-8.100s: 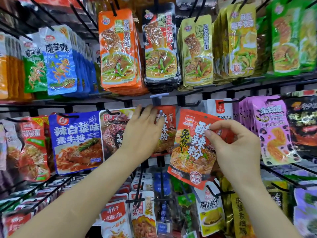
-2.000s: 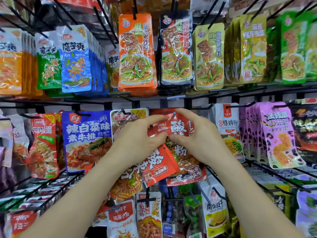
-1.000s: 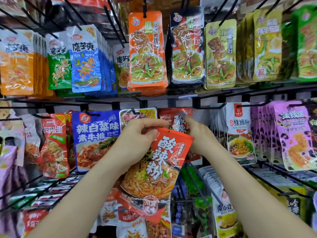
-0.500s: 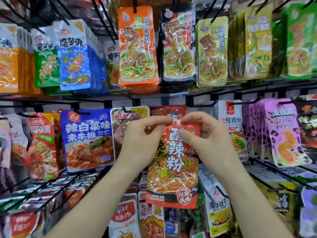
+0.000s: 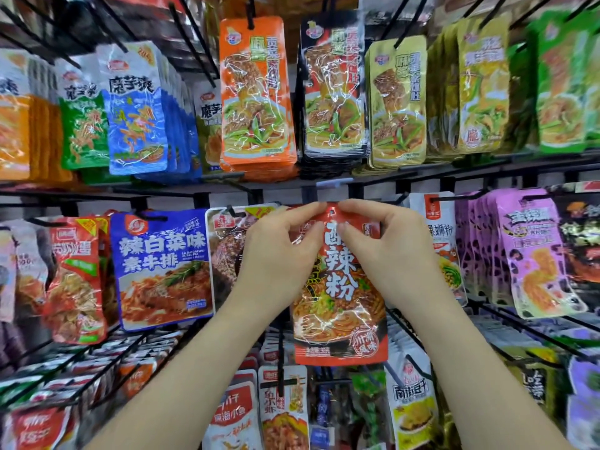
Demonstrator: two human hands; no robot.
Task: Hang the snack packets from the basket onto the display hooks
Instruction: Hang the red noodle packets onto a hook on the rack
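A red noodle snack packet (image 5: pixel 339 306) hangs upright in the middle of the rack's second row. My left hand (image 5: pixel 279 254) pinches its top left corner and my right hand (image 5: pixel 386 251) pinches its top right corner. The packet's hang hole (image 5: pixel 331 210) shows between my fingertips, just under the black rail. The hook behind it is hidden by the packet and my fingers. The basket is out of view.
A blue packet (image 5: pixel 162 267) and a clear-topped packet (image 5: pixel 227 248) hang to the left, a white packet (image 5: pixel 441 241) and purple packets (image 5: pixel 532 254) to the right. Orange (image 5: pixel 256 92), black (image 5: pixel 334 89) and yellow packets (image 5: pixel 399 102) fill the row above. Black wire hooks (image 5: pixel 279 362) jut out below.
Both hands have lifted the red packet from a tilted hold to an upright one, its top hole now up at the second-row rail.
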